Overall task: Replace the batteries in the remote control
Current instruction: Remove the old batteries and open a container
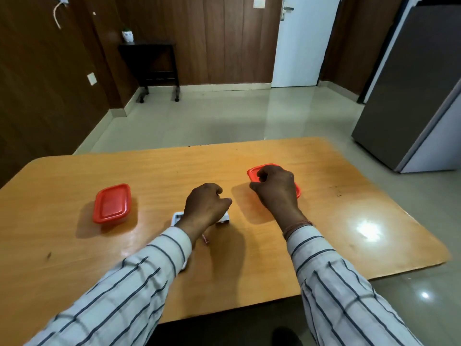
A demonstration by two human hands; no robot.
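Note:
A white remote control (177,217) lies on the wooden table (349,221), mostly hidden under my left hand (204,206). That hand hovers just above it with loosely curled fingers, and nothing shows in it. My right hand (274,188) is over the near part of a red-lidded container (253,171) at the centre right. Its fingers curl down onto the lid, and I cannot tell whether they grip it. No batteries are visible.
A second red-lidded container (112,203) stands at the left of the table. A small pink item (206,239) lies by my left wrist, and a white piece (184,267) peeks out under the left sleeve. A grey fridge (411,96) stands beyond the table's right side.

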